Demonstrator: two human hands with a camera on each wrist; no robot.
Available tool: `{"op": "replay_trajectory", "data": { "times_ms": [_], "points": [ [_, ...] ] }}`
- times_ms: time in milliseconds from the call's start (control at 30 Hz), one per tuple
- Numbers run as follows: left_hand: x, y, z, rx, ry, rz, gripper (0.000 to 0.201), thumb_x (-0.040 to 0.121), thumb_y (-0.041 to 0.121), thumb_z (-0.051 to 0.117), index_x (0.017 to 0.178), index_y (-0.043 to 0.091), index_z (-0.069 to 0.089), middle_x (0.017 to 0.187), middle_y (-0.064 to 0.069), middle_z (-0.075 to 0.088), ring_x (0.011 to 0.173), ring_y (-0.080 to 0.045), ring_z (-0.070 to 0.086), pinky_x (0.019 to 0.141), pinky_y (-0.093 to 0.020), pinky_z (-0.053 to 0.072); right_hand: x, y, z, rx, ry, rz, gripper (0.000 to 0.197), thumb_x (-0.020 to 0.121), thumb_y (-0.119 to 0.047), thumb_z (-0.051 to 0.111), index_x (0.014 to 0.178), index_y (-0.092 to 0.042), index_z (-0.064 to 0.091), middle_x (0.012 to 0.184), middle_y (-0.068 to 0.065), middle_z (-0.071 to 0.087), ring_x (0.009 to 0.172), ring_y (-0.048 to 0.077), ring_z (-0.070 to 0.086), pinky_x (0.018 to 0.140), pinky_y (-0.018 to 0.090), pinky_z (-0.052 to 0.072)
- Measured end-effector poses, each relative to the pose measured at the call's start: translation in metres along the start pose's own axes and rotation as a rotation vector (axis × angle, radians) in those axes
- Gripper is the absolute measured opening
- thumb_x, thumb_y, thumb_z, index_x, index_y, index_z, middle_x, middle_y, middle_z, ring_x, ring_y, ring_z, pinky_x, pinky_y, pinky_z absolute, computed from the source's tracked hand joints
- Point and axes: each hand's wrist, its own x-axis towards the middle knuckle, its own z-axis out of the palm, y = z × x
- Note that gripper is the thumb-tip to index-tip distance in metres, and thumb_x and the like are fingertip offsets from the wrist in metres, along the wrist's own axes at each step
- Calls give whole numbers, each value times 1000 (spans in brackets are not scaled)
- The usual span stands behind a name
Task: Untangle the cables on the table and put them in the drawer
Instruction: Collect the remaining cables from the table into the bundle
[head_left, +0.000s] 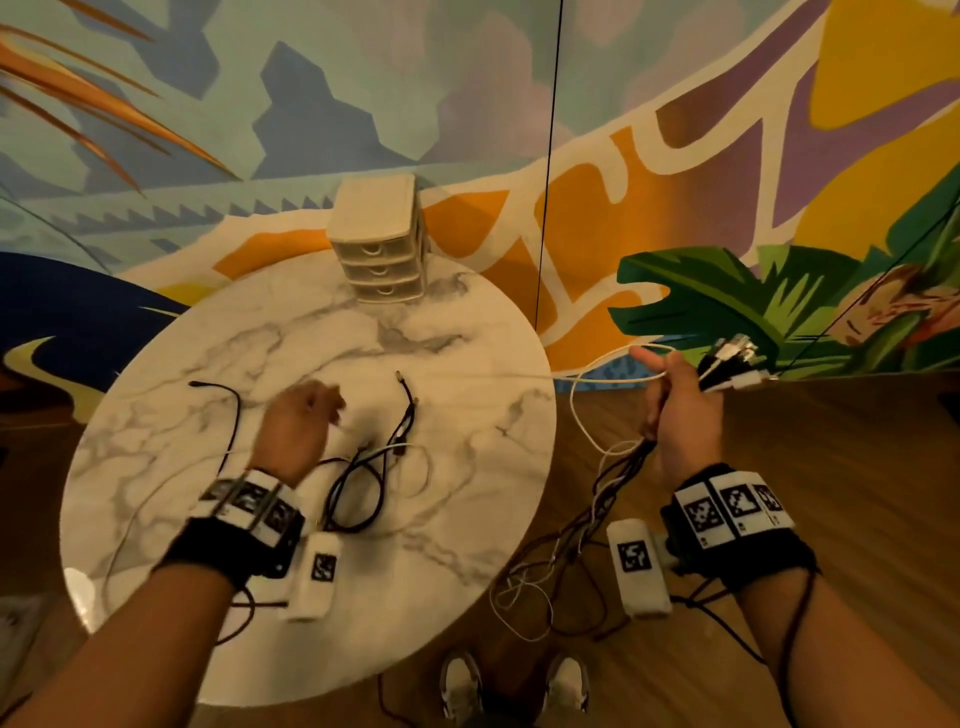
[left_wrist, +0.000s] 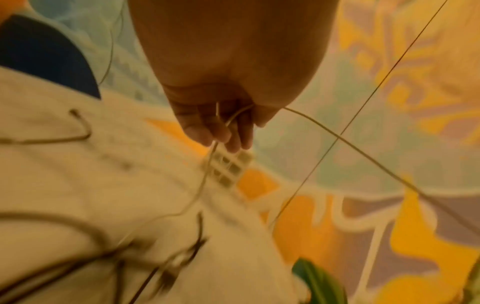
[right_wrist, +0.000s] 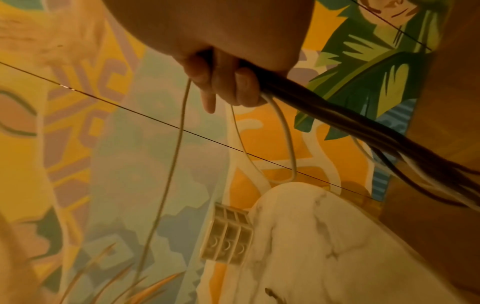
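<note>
Untangling in progress. Left hand (head_left: 298, 434), over the table (head_left: 467, 519), pinches a white cable (left_wrist: 350, 144) running across to the right hand (head_left: 683, 415), fist closed round a gathered bundle (head_left: 727, 364) off the table edge. Black cables (head_left: 363, 467) remain tangled; drawer unit (head_left: 379, 244) closed. Next: draw the white cable free.

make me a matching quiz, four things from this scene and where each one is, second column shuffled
Things:
1. drawer unit
2. cable bundle
3. black cables
4. thin white cable

Places:
A. loose on the marble table
B. far edge of the table, drawers shut
C. stretched between both hands
D. in the right hand

Pairs: 1-B, 2-D, 3-A, 4-C
</note>
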Motion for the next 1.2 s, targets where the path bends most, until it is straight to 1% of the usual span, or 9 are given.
{"op": "replay_trajectory", "data": {
  "times_ms": [100,200,267,433,600,800,933,1100,1200],
  "points": [
    [6,8,-14,-100,151,-9,33,98,26,41,79,8,60,71,-6,61,61,-23,55,55,-31,44,1,4,4,36,32,5,37,96,-39,42,101,-19,73,44,-6,33,38,7,27,40,22,24],
    [-1,-16,-1,-13,-142,-235,43,98,35,42,71,7,61,71,-16,64,57,-29,58,55,-31,46,-1,9,10,27,26,28,36,95,-42,43,100,-23,72,49,-4,35,39,6,28,42,22,25],
    [-6,-16,0,-7,-138,-273,50,98,37,39,67,5,62,67,-19,64,53,-28,58,58,-35,49,-5,14,14,-6,-2,29,37,97,-46,40,98,-28,72,49,-6,36,40,5,29,43,23,25],
    [4,63,-32,-176,252,76,56,99,40,34,69,3,61,60,-16,60,47,-24,50,53,-31,41,-17,26,22,-85,-70,82,45,96,-56,32,99,-33,71,45,-9,36,42,6,29,48,26,22],
    [-2,114,-36,-141,330,320,54,99,47,31,71,11,61,57,-2,55,54,-14,50,60,-33,41,-39,15,33,-121,-174,74,52,98,-47,34,75,-19,71,38,-7,36,31,3,32,37,16,27],
    [-39,135,7,470,-24,595,37,98,43,29,77,21,51,74,1,58,70,-25,56,57,-32,39,-78,-9,54,-141,-554,-9,46,98,-35,41,63,-26,70,47,1,30,41,9,25,41,18,20],
    [-56,135,37,553,-209,692,24,97,31,36,101,20,57,100,0,64,90,-24,59,63,-32,40,-73,-7,58,-239,-546,-5,42,97,-33,46,58,-17,44,43,-4,32,37,6,27,42,18,23],
    [-45,106,48,406,-379,449,25,99,31,38,83,18,52,81,2,54,76,-20,51,62,-31,33,-54,-13,40,-81,-444,-99,36,101,-26,38,103,-7,69,49,5,24,38,8,20,40,20,16],
    [-39,86,50,184,-481,277,34,99,29,39,78,12,60,72,0,61,66,-13,54,64,-27,37,-37,-23,20,-19,-304,-141,37,102,-27,38,102,-8,70,50,5,23,37,8,19,39,21,14]
  ]
}}
